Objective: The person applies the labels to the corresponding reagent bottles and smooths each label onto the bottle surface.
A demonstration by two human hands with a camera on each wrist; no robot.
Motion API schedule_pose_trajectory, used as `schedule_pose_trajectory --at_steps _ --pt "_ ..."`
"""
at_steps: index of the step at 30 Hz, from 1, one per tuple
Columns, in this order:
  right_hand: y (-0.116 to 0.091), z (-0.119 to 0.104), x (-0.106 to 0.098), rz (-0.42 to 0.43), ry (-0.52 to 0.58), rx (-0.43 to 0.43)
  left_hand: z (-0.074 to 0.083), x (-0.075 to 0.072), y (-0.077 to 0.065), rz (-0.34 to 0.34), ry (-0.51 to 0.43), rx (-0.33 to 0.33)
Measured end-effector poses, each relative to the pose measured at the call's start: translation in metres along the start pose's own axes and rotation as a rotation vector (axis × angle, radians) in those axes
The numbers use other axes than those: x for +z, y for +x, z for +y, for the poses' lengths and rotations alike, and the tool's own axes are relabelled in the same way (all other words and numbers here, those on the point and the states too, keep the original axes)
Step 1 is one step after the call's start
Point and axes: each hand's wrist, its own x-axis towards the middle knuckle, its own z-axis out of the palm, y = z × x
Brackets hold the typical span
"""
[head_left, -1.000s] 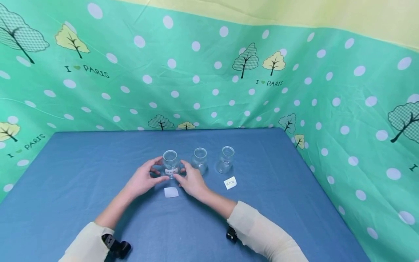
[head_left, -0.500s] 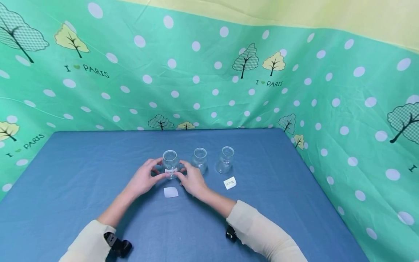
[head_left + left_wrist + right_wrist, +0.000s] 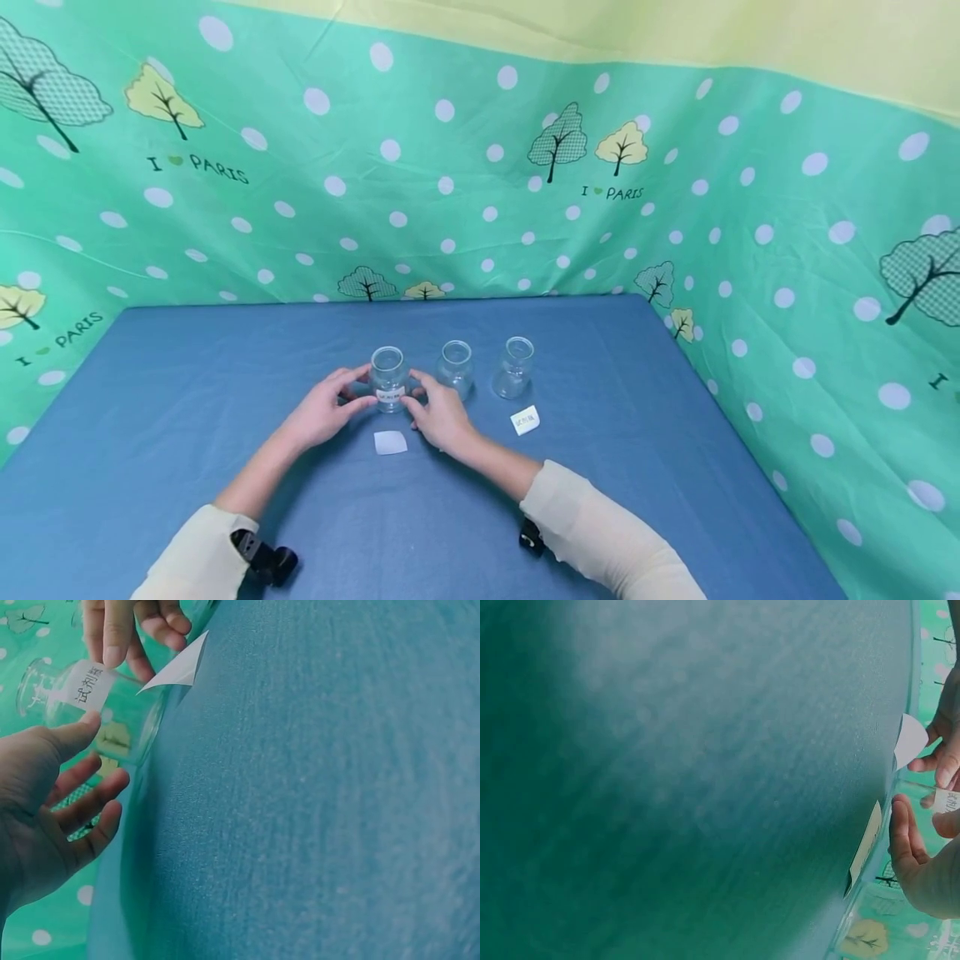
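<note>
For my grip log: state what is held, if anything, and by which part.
The labelled jar, upright, by its sides, between the left hand and right hand, thumbs near the ends of the label.

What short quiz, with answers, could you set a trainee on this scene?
1. True or false: the clear, wide-mouthed glass jar between the left hand and the right hand bears a white label with dark writing.
2. Choose one: the plain white, curled paper slip lies A) inside that jar, B) in front of it, C) behind it.
3. Which hand is nearer the middle clear glass jar?
Key: 1 true; 2 B; 3 the right hand.
</note>
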Motion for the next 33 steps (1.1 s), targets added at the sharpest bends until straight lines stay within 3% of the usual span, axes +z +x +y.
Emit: schedule_pose_trajectory --at_steps 21,33 --pt "0.000 -0.001 -0.001 -0.022 0.037 0.035 0.002 -0.003 0.000 -0.036 -0.064 -0.038" --pt "-0.013 0.003 -0.014 -0.068 0.076 -0.002 0.003 -0.007 -0.005 0.018 -0.114 -0.081"
